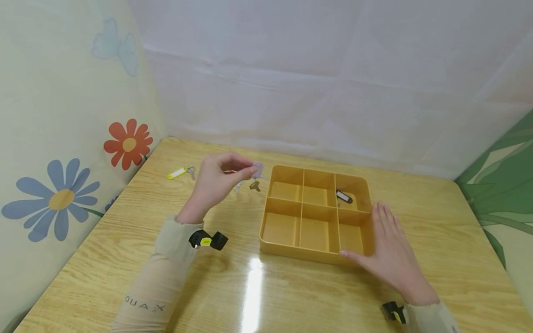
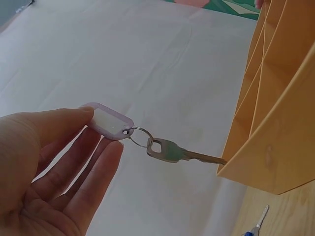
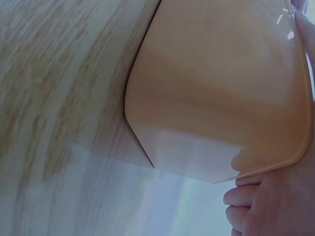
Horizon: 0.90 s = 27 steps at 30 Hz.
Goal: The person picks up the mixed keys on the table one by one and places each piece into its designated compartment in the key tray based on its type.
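Observation:
My left hand (image 1: 218, 180) pinches a pale purple key tag (image 2: 110, 121) between thumb and fingers, to the left of the yellow-orange divided box (image 1: 308, 253). From the tag's ring hangs a brass-coloured key (image 2: 167, 150), its tip overlapping the box's edge in the left wrist view. My right hand (image 1: 393, 252) rests at the box's front right corner, thumb along the front rim and straight fingers along the right side. Inside the back right compartment lies a black key tag (image 1: 344, 196) with a white label.
On the table's left side lies a yellow key tag (image 1: 177, 173) with a silver key (image 1: 191, 171). Another silver key (image 1: 238, 186) lies beside the left hand, partly hidden by it. A white cloth wall (image 1: 291, 101) stands behind the table.

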Each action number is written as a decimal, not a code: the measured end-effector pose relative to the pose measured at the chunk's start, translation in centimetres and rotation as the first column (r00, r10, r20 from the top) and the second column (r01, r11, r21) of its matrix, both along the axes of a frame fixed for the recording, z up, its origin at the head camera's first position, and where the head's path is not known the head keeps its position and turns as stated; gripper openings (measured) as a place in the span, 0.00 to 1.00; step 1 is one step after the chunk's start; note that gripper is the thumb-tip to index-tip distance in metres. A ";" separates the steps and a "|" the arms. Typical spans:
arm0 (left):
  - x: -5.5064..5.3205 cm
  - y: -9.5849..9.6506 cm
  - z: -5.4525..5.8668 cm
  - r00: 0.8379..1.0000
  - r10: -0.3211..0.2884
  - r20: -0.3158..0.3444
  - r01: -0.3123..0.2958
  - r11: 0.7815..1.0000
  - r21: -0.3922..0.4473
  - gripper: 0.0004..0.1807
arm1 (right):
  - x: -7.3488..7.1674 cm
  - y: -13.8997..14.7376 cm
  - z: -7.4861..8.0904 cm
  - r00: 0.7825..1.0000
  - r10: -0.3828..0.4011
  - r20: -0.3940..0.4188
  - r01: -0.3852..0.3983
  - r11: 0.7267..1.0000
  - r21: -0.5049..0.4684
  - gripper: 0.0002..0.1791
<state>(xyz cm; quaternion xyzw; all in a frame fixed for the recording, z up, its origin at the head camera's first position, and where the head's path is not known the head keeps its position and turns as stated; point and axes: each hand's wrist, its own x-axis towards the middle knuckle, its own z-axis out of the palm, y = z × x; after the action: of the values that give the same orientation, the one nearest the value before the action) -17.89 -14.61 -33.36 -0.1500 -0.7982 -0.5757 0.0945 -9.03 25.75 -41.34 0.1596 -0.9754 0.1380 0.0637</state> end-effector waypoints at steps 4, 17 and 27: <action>0.2 0.2 0.2 1.000 -0.017 -0.004 0.017 1.000 0.011 0.11 | 0.0 -0.1 0.1 1.000 -0.002 0.005 0.002 1.000 0.006 0.71; 0.7 1.2 0.4 0.996 -0.057 -0.072 0.057 0.998 -0.003 0.06 | -0.1 0.0 -0.1 1.000 0.000 -0.001 0.000 1.000 0.009 0.71; 1.0 2.0 0.3 0.991 -0.106 -0.078 0.109 0.993 0.040 0.07 | 0.0 -0.1 -0.1 1.000 0.000 -0.006 0.000 1.000 0.008 0.71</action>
<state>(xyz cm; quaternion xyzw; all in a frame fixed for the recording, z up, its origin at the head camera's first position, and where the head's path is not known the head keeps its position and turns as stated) -16.85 -12.62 -33.10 -0.2123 -0.7718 -0.5915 0.0967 -9.07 25.68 -41.41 0.1600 -0.9758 0.1339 0.0658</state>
